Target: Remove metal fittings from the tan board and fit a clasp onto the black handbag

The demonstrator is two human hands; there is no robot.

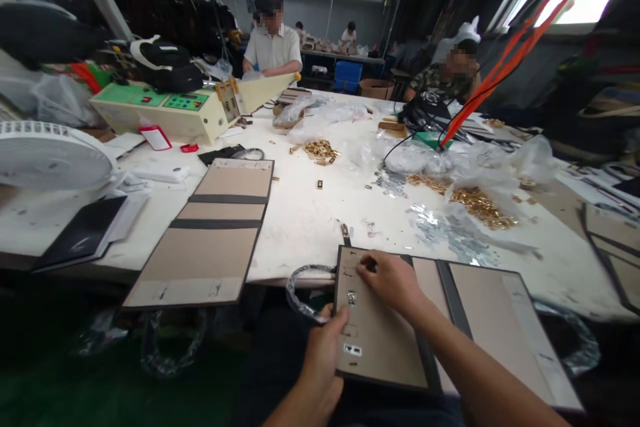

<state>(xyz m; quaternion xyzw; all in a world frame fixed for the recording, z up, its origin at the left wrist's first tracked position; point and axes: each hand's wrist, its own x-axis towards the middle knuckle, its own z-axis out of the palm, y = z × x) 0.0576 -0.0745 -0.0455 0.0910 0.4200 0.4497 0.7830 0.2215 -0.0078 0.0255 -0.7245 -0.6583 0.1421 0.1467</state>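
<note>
- Left panel, on the table's front edge: marks at its near end, no plates seen.
- Your left hand clasps the middle panel by its left edge, thumb on top; it lies over your lap, at the table's front edge.
- On that panel two plates sit at the left end—the upper plate and lower plate. Whether either is fastened, you cannot tell.
- Your right hand has bent fingers at the top left corner; any grasp there is unclear.
- Counts: three panels, with the right panel cut off; three gold heaps—pieces uncountable.
</note>
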